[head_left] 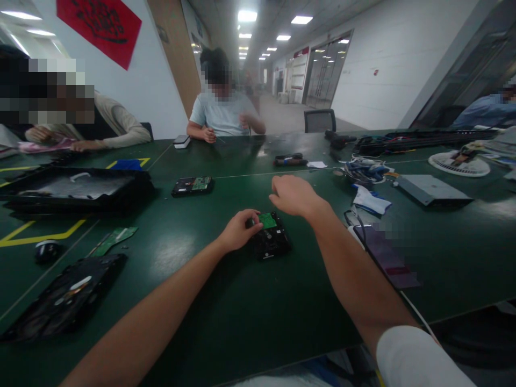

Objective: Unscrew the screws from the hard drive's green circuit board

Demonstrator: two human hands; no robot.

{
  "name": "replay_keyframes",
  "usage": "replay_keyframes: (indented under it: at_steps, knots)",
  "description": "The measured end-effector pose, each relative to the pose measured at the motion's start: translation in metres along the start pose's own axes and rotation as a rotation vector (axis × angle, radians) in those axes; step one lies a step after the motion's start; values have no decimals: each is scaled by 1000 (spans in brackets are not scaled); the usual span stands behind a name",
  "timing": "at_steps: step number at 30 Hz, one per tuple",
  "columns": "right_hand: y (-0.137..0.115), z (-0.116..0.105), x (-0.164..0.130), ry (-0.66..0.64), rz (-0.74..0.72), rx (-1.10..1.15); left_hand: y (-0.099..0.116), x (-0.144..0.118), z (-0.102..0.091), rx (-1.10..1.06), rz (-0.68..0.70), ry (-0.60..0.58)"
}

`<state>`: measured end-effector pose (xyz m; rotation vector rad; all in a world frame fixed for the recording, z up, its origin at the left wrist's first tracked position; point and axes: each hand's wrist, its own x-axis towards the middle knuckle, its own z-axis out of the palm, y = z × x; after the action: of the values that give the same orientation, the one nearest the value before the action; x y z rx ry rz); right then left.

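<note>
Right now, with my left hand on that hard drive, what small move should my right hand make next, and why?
Probably lower the right hand onto the hard drive. The left hand touches only its left edge near the green circuit board, while the right hovers just above, apparently holding nothing.

The left hand hides the near-left corner of the hard drive, and the black casing left of the drive is cut by the picture's edge.

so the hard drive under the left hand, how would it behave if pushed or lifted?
The hard drive looks like a rigid, flat block, so probably slides, not rolls. Likely heavy for its size. The exposed green board on top looks fragile; the left hand touches its edge.
</note>
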<state>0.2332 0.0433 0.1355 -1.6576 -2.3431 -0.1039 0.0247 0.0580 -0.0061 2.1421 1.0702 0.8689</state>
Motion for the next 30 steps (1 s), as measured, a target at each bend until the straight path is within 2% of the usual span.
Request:
replay_keyframes:
  at_steps: [4, 10, 16, 22, 27, 30]
  knots:
    - [0, 0, 0, -17, -112, 53, 1, 0, 0, 3, 9, 3]
    - [0, -3, 1, -60, -28, -29, -2, 1, 1, 6, 3, 1]
    - [-1, -6, 1, -100, -144, 67, -3, 1, 1, 15, 24, 6]
    - [-5, -9, -2, -96, -53, -15, -5, 0, 2, 8, 26, 14]
    - [-7, -10, -3, -109, -153, 43, -4, 0, 2, 3, 16, 12]
    - [-5, -8, -1, -88, -102, 6, -3, 1, 2, -3, 36, 13]
